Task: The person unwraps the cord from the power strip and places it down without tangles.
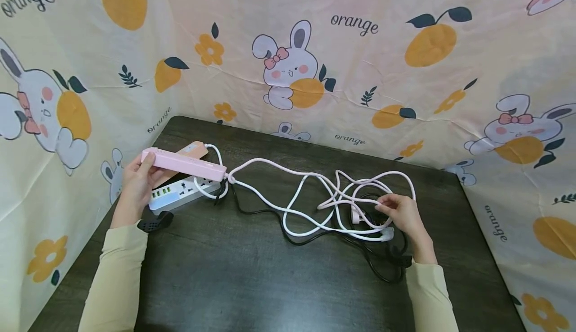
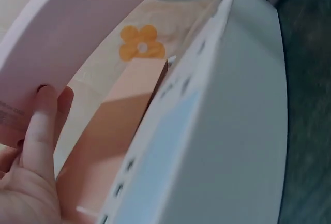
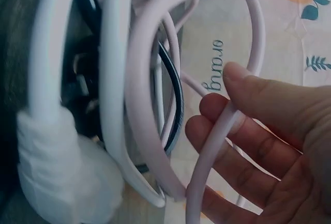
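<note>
A pink power strip [image 1: 189, 164] is held up by its left end in my left hand [image 1: 137, 182], tilted over two other strips. Below it lie a white power strip [image 1: 177, 194] with sockets on top and a peach-coloured strip [image 1: 194, 151]. In the left wrist view, fingertips press the underside of the pink strip [image 2: 67, 32]. On the right, my right hand [image 1: 405, 214] pinches a pink cable [image 3: 207, 151] between thumb and fingers, above tangled cords. A white plug [image 3: 67, 172] and a pink plug [image 1: 356, 216] lie near that hand.
White cord [image 1: 306, 227] and black cord [image 1: 297, 243] run tangled across the dark table [image 1: 252, 282] from the strips to the right hand. A patterned cloth [image 1: 360, 72] hangs around the back and sides of the table.
</note>
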`<state>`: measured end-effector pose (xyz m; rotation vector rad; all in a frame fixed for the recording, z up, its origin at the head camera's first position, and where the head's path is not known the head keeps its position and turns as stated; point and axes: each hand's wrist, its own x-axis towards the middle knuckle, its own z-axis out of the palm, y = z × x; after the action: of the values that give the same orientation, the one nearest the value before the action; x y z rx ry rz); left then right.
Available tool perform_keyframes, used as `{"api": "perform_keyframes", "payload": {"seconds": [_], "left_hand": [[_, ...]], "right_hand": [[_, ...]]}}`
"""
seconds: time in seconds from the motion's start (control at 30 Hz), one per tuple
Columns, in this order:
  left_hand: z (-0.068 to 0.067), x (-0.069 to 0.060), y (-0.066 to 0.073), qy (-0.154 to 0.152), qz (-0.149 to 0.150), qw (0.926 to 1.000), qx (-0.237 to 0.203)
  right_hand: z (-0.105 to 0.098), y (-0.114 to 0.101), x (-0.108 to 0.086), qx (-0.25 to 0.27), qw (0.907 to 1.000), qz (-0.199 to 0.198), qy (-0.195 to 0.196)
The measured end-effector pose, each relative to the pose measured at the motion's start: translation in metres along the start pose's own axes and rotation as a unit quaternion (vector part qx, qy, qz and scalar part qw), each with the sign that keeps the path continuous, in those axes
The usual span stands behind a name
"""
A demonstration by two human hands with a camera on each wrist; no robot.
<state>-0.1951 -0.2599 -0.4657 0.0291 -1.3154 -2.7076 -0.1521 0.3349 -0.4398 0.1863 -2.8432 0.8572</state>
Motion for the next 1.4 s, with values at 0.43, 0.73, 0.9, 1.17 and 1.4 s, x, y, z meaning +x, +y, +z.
{"api": "perform_keyframes", "payload": {"seconds": [0.43,0.73,0.9,1.17,1.4], "left_hand": [[0.005,-0.006,0.007,0.119,-0.051,0.8942,0.429],[0.014,-0.008,0.011,0.105,-0.101,0.8085,0.570],[0.016,-0.007,0.011,0.085,-0.079,0.7821,0.612],[0.010,-0.009,0.010,0.047,-0.012,0.7132,0.699],[0.011,-0.011,0.008,0.029,0.025,0.6963,0.717]], "right_hand": [[0.013,-0.006,0.002,-0.010,0.9983,0.004,-0.057],[0.016,-0.004,0.003,-0.010,0.9988,-0.004,-0.048],[0.016,-0.004,0.003,-0.010,0.9990,0.000,-0.044],[0.019,-0.006,0.004,0.001,0.9990,-0.004,-0.045],[0.022,-0.008,0.004,0.007,0.9987,-0.004,-0.050]]}}
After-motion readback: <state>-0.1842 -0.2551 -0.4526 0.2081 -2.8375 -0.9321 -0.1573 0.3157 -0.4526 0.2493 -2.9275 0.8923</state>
